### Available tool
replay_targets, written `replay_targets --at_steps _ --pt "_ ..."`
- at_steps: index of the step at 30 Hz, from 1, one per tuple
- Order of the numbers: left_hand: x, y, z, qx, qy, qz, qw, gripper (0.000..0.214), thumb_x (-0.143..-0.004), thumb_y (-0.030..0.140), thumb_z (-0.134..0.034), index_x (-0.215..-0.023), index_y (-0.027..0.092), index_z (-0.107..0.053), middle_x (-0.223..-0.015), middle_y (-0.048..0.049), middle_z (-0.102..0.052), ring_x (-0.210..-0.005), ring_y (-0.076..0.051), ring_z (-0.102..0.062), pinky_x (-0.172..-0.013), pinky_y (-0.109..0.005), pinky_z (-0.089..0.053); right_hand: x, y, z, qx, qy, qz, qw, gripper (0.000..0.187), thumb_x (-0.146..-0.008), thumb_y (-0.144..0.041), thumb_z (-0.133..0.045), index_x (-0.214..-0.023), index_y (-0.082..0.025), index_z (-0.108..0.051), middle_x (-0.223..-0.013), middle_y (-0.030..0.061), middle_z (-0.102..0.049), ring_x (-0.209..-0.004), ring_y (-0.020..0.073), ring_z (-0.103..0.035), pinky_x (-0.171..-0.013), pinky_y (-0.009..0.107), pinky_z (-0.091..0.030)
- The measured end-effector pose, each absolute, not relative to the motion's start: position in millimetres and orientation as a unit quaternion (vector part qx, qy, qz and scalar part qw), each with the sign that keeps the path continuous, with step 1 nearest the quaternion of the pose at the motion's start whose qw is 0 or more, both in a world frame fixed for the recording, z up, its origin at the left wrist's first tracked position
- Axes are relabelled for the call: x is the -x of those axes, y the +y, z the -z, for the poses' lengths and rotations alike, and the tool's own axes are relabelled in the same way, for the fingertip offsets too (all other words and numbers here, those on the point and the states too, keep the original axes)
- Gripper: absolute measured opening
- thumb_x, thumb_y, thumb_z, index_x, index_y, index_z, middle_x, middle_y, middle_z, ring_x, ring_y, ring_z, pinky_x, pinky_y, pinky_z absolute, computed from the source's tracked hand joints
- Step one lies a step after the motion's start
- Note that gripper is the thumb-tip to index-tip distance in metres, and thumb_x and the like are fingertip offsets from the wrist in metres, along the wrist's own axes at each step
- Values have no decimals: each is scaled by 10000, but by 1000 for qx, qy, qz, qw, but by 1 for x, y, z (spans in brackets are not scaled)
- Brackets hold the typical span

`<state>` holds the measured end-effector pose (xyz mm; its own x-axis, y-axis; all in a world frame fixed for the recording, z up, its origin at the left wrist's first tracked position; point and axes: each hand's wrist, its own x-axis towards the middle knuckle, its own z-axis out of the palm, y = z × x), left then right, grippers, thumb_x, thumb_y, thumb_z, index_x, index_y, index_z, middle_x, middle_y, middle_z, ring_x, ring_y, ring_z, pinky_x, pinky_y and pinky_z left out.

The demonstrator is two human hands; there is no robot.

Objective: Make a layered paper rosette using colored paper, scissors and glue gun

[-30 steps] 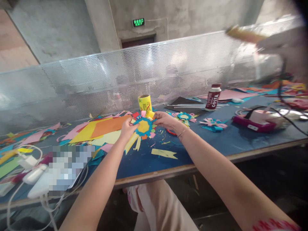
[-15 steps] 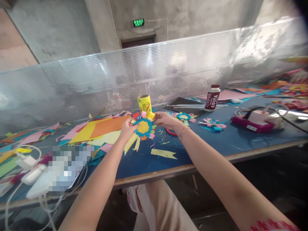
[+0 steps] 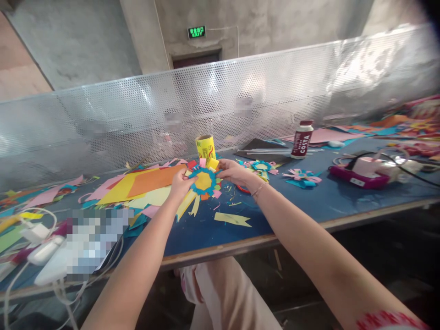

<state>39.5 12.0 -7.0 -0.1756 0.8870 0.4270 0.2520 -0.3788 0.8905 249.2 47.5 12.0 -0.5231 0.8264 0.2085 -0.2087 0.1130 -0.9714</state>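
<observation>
My left hand (image 3: 180, 183) pinches the left edge of a paper flower rosette (image 3: 203, 181), held above the blue tabletop. The rosette has a yellow centre, a blue ring and small coloured paper loops around its rim. At its upper right, my right hand (image 3: 232, 172) has its fingers closed on the rim, by a yellow paper loop (image 3: 213, 164). The right fingertips are partly hidden. Pale yellow paper tails (image 3: 186, 203) show below the rosette. Nearer the table edge lies a loose pale yellow strip with a notched end (image 3: 233, 218).
Behind the rosette stands a yellow tape roll (image 3: 205, 146). Coloured paper sheets (image 3: 147, 182) lie to the left, near a phone (image 3: 94, 247) and cables. On the right are finished-looking paper flowers (image 3: 302, 177), a Costa bottle (image 3: 303, 141) and a purple power strip (image 3: 359, 178). A perforated metal screen (image 3: 137, 114) borders the back.
Both hands keep their hold on the rosette with almost no movement. The whole view has shifted very slightly.
</observation>
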Motion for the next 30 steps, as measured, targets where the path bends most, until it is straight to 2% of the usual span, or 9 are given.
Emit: replay_targets --at_steps 3,7,9,11,14,17,20,25,30 --pt "-39 15 8 -586 458 -611 270 244 -577 224 -719 -796 176 -624 -525 69 -506 -455 -84 -461 -462 -197 -343 -250 45 -16 219 -635 -601 433 460 -547 -61 -683 -975 -204 -595 -985 21 -664 -894 166 -630 -788 298 -515" --pt "-39 12 6 -618 396 -638 234 195 -613 201 -705 -793 178 -633 -715 7 -650 -612 -139 -601 -567 -255 -464 -250 43 -20 180 -643 -539 513 334 -637 -129 -581 -957 -216 -616 -1056 38 -663 -1043 189 -592 -915 341 -464" --pt "-39 7 2 -648 360 -656 143 104 -664 193 -685 -738 186 -611 -828 -31 -694 -786 -188 -657 -706 -328 -509 -251 46 -21 211 -613 -496 578 241 -695 -184 -547 -920 -217 -627 -1063 37 -653 -1072 181 -572 -931 335 -448" --pt "-39 1 -2 -669 328 -667 -6 88 -712 193 -678 -705 199 -590 -919 -47 -711 -964 -219 -649 -867 -408 -482 -251 48 -21 259 -557 -488 620 141 -742 -256 -557 -866 -218 -615 -1010 31 -649 -988 167 -591 -876 325 -471" --pt "-38 -6 -7 -673 291 -644 -217 113 -756 184 -675 -696 217 -586 -951 -29 -725 -1039 -217 -628 -983 -461 -403 -250 47 -22 291 -490 -595 566 198 -805 -402 -554 -818 -206 -581 -861 40 -642 -775 154 -613 -742 329 -517" --pt "-38 -8 -7 -680 270 -601 -322 125 -789 158 -651 -701 224 -591 -932 -8 -737 -1017 -194 -638 -1009 -444 -373 -247 40 -23 264 -486 -703 446 277 -840 -460 -522 -849 -189 -580 -814 69 -652 -714 171 -632 -699 351 -544" --pt "-39 -8 -3 -700 268 -559 -354 147 -817 146 -619 -702 236 -598 -937 7 -739 -1034 -170 -634 -1036 -419 -342 -242 35 -23 249 -490 -730 406 213 -825 -363 -559 -909 -170 -584 -847 90 -674 -751 177 -657 -724 335 -559" --pt "-42 -11 -1 -730 252 -518 -366 194 -841 98 -565 -722 248 -596 -989 38 -733 -1087 -138 -609 -1077 -402 -280 -236 33 -20 258 -538 -669 444 279 -719 -274 -699 -953 -161 -596 -883 109 -687 -833 204 -676 -793 328 -563" --pt "-45 -14 -2 -731 241 -497 -400 170 -827 104 -584 -743 251 -600 -1002 42 -733 -1080 -137 -615 -1095 -385 -257 -235 29 -21 276 -529 -648 473 348 -678 -228 -746 -986 -170 -596 -947 119 -688 -907 232 -673 -836 350 -563"
